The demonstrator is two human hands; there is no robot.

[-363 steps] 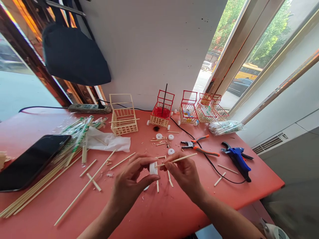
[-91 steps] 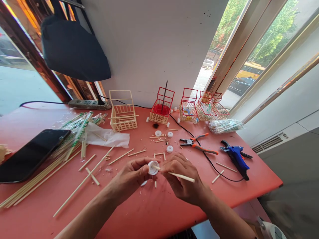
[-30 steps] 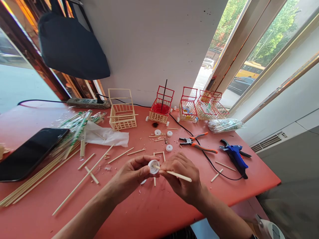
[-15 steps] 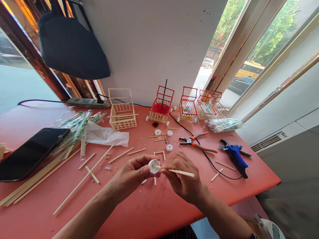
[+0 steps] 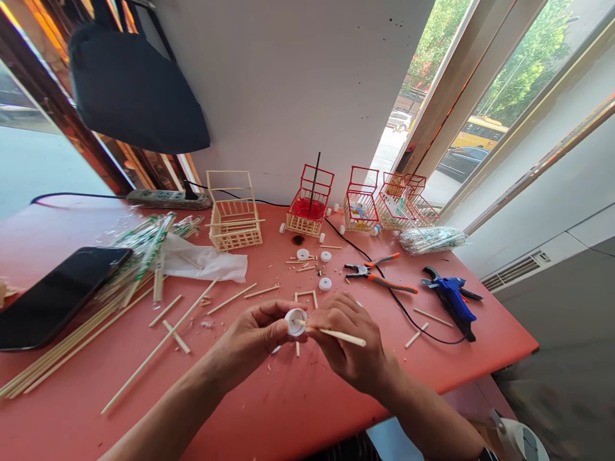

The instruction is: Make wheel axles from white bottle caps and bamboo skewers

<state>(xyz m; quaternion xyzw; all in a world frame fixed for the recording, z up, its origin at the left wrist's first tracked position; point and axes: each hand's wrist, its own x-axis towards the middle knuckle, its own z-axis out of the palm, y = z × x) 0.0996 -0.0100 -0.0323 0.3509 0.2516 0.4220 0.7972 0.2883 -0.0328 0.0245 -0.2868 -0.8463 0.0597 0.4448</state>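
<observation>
Between thumb and fingers, my left hand (image 5: 262,330) pinches a white bottle cap (image 5: 295,322), its hollow side turned towards the right. My right hand (image 5: 348,339) is closed on a thin wooden stick (image 5: 343,337), whose left tip reaches into the cap. The stick's other end sticks out to the right past my fingers. Whether the tip passes through the cap's bottom I cannot tell. Behind my hands lies a small frame of stick pieces (image 5: 306,294), partly covered by them. Further back on the table are more white caps (image 5: 325,283).
Pliers (image 5: 379,272) and a blue glue gun (image 5: 454,301) lie at the right, with a black cord between them. Small stick-built carts (image 5: 235,224) line the wall. At the left are a phone (image 5: 62,294), long sticks (image 5: 86,342) and a power strip (image 5: 168,198).
The stick's free end has swung slightly left and down as my right hand turned it. My left hand still holds the cap in nearly the same place.
</observation>
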